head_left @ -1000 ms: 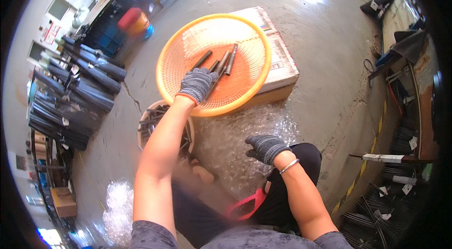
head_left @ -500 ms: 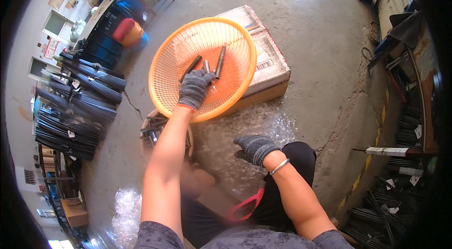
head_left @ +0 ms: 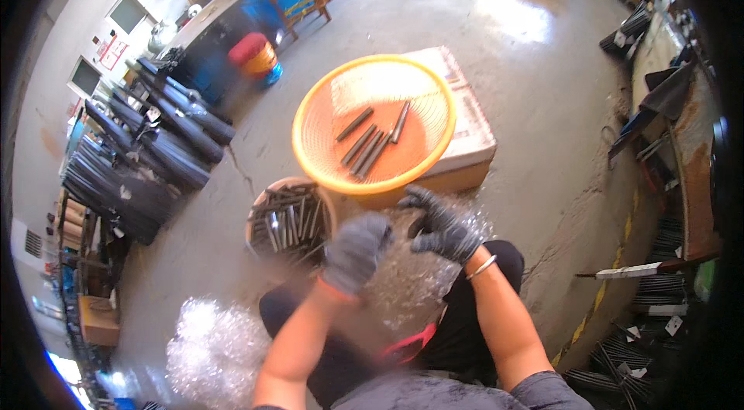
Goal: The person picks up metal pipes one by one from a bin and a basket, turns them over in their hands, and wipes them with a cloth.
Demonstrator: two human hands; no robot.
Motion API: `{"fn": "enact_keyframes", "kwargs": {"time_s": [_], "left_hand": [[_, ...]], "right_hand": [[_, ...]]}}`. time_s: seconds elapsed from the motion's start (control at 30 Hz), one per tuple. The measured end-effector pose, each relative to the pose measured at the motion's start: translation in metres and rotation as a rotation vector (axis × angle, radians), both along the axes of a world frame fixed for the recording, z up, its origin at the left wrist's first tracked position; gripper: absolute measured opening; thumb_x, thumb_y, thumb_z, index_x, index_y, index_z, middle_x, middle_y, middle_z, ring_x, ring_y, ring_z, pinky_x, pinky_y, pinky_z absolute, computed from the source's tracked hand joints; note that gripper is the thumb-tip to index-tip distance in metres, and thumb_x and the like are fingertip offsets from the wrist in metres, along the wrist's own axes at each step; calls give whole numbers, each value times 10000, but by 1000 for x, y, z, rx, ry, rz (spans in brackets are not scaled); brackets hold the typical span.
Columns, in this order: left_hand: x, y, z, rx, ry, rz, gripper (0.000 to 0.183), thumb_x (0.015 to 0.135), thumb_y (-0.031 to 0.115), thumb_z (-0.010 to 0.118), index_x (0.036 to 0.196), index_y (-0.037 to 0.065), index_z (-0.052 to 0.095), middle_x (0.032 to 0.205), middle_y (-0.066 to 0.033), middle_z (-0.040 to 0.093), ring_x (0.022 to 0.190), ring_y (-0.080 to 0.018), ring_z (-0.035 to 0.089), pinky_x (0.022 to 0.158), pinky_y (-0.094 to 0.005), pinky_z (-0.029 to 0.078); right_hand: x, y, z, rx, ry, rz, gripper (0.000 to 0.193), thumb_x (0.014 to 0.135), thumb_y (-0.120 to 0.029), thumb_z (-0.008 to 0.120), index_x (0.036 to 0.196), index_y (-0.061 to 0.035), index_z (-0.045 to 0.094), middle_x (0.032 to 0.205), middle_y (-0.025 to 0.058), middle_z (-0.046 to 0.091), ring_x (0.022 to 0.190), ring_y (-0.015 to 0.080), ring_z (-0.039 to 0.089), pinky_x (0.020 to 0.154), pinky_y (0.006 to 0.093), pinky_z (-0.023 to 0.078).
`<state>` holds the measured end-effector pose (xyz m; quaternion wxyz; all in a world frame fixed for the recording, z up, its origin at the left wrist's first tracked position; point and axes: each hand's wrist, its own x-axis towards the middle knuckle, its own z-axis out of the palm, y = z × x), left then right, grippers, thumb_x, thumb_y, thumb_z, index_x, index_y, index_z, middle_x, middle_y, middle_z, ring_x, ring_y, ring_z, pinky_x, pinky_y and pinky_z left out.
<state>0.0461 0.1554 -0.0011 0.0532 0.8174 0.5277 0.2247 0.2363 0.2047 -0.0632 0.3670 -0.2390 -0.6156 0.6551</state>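
Observation:
My left hand, in a dark knit glove, hangs between the tub and my right hand. Motion blurs its fingers, so I cannot tell whether anything is in them. My gloved right hand is open, thumb and fingers apart, just below the near rim of an orange plastic mesh basket. Several short dark metal tubes lie on the basket's bottom, most of them slanting side by side. Left of my left hand stands a round tub heaped with similar short tubes.
A white cardboard box supports the basket. Clear plastic wrap spreads by my knees, with another crumpled heap at the lower left. Bundled long black rods are stacked at left, and a metal rack stands at right.
My left hand has left the basket and drawn back toward me. More tubes now show in the basket. My right hand has moved up beside its near rim, and the view has shifted.

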Motion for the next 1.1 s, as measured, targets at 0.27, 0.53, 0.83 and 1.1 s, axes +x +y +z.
{"fn": "enact_keyframes", "kwargs": {"time_s": [0.27,0.53,0.83,1.1], "left_hand": [[37,-79,-4,-458,-98,116,320,792,228,580,1018,8,524,869,-206,573,821,-347,560,715,-407,453],[-16,-141,-52,-988,-1568,106,232,824,8,568,1054,12,536,900,-104,603,794,-226,598,708,-328,506],[-49,-161,-5,-912,-1881,123,237,804,-22,585,1037,9,557,861,-114,604,787,-256,601,691,-373,505],[-29,-149,-18,-881,-1194,245,227,828,80,607,1029,2,536,841,-74,588,762,-199,577,683,-324,472]], "right_hand": [[-5,-43,-36,199,-356,356,393,824,-188,623,1171,-38,517,1037,113,608,938,167,554,846,318,444],[-3,-74,7,362,-344,318,244,850,-183,558,1058,-58,583,1037,115,601,940,256,575,842,334,450],[95,17,-32,589,-1248,-208,152,799,-172,563,884,-68,633,922,164,617,893,334,576,764,399,461],[4,-39,77,568,-481,-47,603,735,-213,712,1246,-45,439,1143,117,551,994,215,544,858,329,441]]}}
